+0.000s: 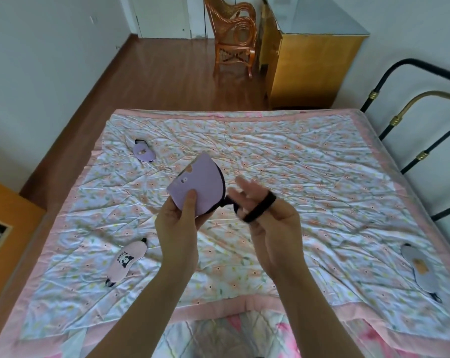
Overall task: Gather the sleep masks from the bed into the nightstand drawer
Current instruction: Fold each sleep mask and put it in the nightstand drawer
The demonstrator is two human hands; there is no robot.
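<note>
My left hand (176,220) pinches a folded purple sleep mask (196,184) above the middle of the bed, thumb on its front. Its black elastic strap (257,209) runs right and loops around the fingers of my right hand (267,215), which are spread and mostly straight. Three more masks lie on the floral quilt (296,164): a small purple one (143,152) at the far left, a pink panda mask (124,262) at the near left, and a grey one (420,270) at the near right.
A wooden nightstand (4,228) stands at the left edge of the view. Across the bed are a yellow cabinet (309,65) and a rattan chair (233,34). A black and brass bed frame (412,140) rises on the right.
</note>
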